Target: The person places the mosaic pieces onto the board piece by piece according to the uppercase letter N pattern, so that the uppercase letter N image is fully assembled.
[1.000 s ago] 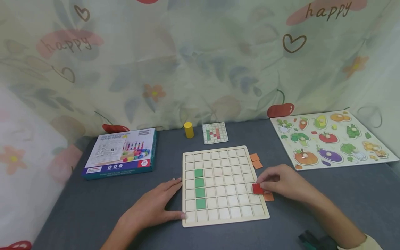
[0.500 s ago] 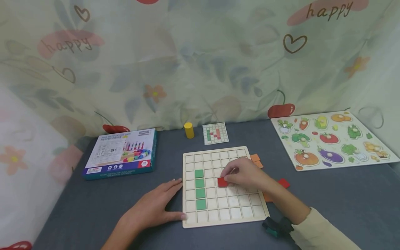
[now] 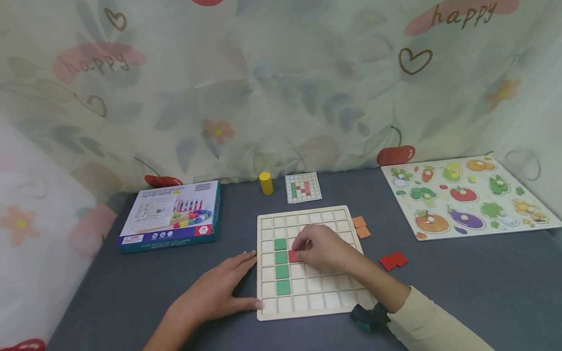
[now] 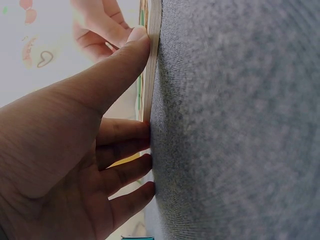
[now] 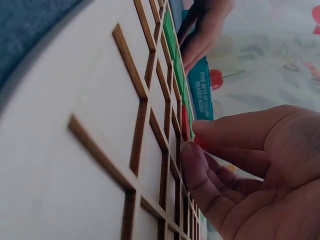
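Observation:
A square wooden grid board [image 3: 301,303] lies on the dark table. Several green tiles [image 3: 282,271] fill part of its second column. My right hand [image 3: 324,247] pinches a red tile [image 3: 293,256] between thumb and finger, at the cell just right of the second green tile from the top. In the right wrist view the red tile [image 5: 185,122] sits low against the grid, fingertips at its edge. My left hand [image 3: 219,287] rests along the board's left side, thumb on the rim near the front corner. Its fingers [image 4: 125,175] extend to the table beside that edge.
Two orange tiles [image 3: 362,228] and two red tiles [image 3: 393,261] lie right of the board. Behind it are a pattern card [image 3: 303,187] and a yellow cylinder [image 3: 266,183]. A boxed toy set [image 3: 169,214] lies left, a vegetable puzzle board [image 3: 470,195] right.
My right hand has carried the red tile leftward from the board's right edge to beside the green column. The left hand has stayed at the left edge.

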A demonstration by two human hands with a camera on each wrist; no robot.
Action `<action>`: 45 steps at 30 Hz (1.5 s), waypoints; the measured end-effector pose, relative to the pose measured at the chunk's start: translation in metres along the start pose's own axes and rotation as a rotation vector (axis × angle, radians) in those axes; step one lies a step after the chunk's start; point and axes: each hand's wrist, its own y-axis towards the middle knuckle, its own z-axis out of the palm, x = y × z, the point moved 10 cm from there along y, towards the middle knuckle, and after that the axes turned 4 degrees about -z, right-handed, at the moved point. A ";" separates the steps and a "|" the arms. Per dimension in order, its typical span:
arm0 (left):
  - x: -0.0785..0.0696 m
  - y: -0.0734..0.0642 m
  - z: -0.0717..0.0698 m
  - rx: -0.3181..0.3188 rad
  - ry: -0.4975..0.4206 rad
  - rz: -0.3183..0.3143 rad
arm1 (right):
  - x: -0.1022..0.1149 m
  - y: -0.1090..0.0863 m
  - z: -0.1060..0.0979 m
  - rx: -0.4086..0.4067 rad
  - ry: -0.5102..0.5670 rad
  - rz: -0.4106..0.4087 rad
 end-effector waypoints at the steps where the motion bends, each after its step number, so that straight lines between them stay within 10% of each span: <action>1: 0.000 0.000 0.000 -0.002 -0.001 0.002 | 0.002 0.000 0.000 -0.004 -0.014 -0.012; 12: 0.000 0.000 0.000 -0.009 0.011 0.008 | 0.005 -0.026 -0.022 -0.094 -0.084 -0.113; 31: 0.000 0.000 0.001 -0.002 0.006 0.003 | -0.082 -0.126 -0.094 -0.118 -0.186 0.032; 45: -0.001 -0.001 0.001 0.001 0.006 0.001 | -0.086 -0.131 -0.095 -0.105 -0.208 0.004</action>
